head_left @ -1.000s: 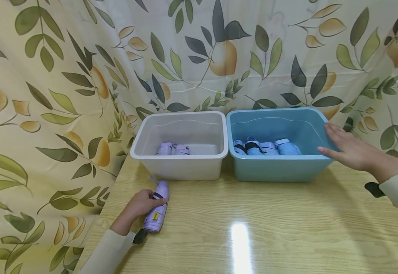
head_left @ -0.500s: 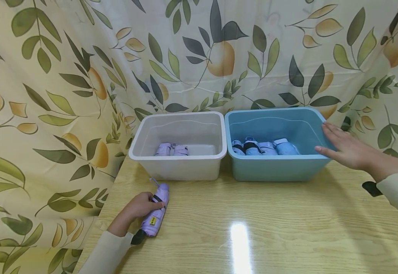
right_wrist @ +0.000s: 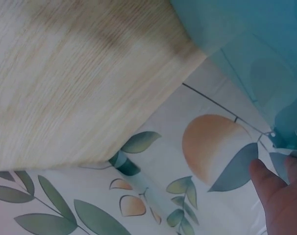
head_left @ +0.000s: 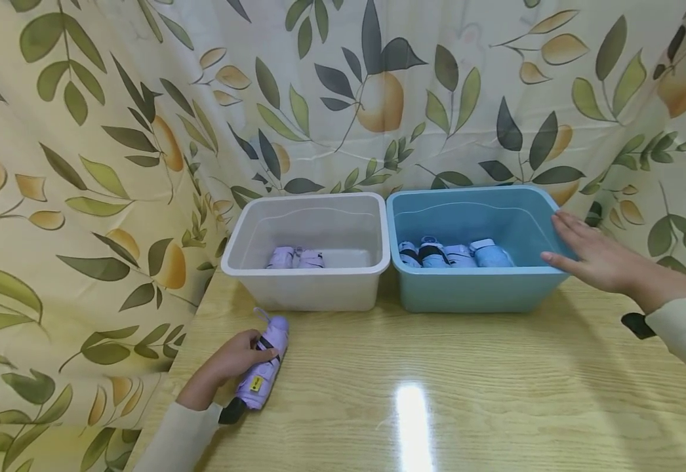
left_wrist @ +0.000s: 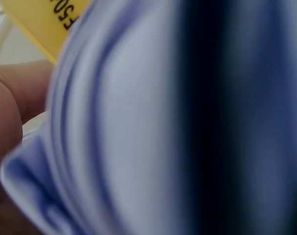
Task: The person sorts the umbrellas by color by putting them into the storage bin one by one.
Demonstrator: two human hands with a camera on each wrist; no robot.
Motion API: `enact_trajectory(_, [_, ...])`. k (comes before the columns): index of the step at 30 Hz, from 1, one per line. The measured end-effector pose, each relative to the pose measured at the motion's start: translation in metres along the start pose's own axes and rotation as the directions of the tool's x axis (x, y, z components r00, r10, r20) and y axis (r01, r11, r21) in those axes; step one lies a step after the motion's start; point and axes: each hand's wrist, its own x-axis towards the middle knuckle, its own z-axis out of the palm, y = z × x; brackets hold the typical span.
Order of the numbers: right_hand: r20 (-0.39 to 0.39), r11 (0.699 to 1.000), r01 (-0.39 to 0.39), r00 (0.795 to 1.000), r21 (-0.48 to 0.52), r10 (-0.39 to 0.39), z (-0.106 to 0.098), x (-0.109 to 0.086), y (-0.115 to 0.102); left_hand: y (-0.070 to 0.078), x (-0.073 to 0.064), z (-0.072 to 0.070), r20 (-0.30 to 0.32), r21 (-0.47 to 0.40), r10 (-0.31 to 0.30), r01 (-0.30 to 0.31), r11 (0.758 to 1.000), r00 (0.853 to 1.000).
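My left hand [head_left: 239, 356] grips a folded lavender umbrella [head_left: 267, 370] around its middle, low over the wooden table at the left. The umbrella has a black strap, a yellow tag [head_left: 256, 383] and a wrist loop at its far, rounded end. In the left wrist view its blurred fabric [left_wrist: 134, 122] fills most of the picture, with part of the hand at the left. My right hand [head_left: 599, 259] lies with straight fingers on the right rim of a blue bin [head_left: 479, 288]. Several folded bluish umbrellas [head_left: 431, 254] lie inside that bin.
A light grey bin [head_left: 307, 288] stands left of the blue one, their rims close together, with two lavender bundles [head_left: 310, 259] inside. A leaf-and-fruit patterned curtain [head_left: 331, 98] hangs behind and to the left. The wooden table [head_left: 467, 393] stretches in front, with a bright reflection.
My left hand has shifted slightly left and toward me with the umbrella, which leans a little more. My right hand keeps its place on the blue bin's rim.
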Motion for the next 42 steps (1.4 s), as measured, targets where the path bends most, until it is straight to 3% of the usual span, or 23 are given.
enact_trajectory(4, [-0.002,1.000,0.000,1.000,0.006,0.000,0.002,0.000,0.000,-0.010,-0.001,-0.006,0.029,-0.108,0.018,-0.015,0.994,0.999])
enact_trajectory(10, [-0.007,1.000,0.012,1.000,0.011,-0.012,0.004,0.002,0.001,-0.017,-0.005,-0.009,0.070,-0.191,0.019,-0.005,0.982,0.997])
enact_trajectory(16, [0.003,1.000,0.005,1.000,0.014,-0.005,0.002,0.004,0.000,-0.018,-0.006,-0.003,0.070,-0.315,0.020,0.003,0.949,0.997])
enact_trajectory(26, [0.007,1.000,0.000,1.000,0.016,0.000,0.001,0.005,0.000,-0.012,-0.008,0.009,0.092,-0.417,0.071,-0.027,0.908,0.993])
enact_trajectory(32, [-0.003,1.000,0.006,1.000,0.021,-0.006,-0.001,0.006,-0.001,-0.009,-0.009,0.011,0.088,-0.465,0.022,0.021,0.885,0.996])
enact_trajectory(37, [0.004,1.000,-0.013,1.000,0.017,0.012,-0.002,0.005,-0.002,0.004,-0.012,0.008,0.076,-0.497,-0.009,0.045,0.867,0.997])
enact_trajectory(42, [0.010,1.000,-0.022,1.000,0.022,0.022,-0.001,0.005,-0.002,0.019,-0.015,0.003,0.086,-0.505,0.012,0.033,0.863,0.996])
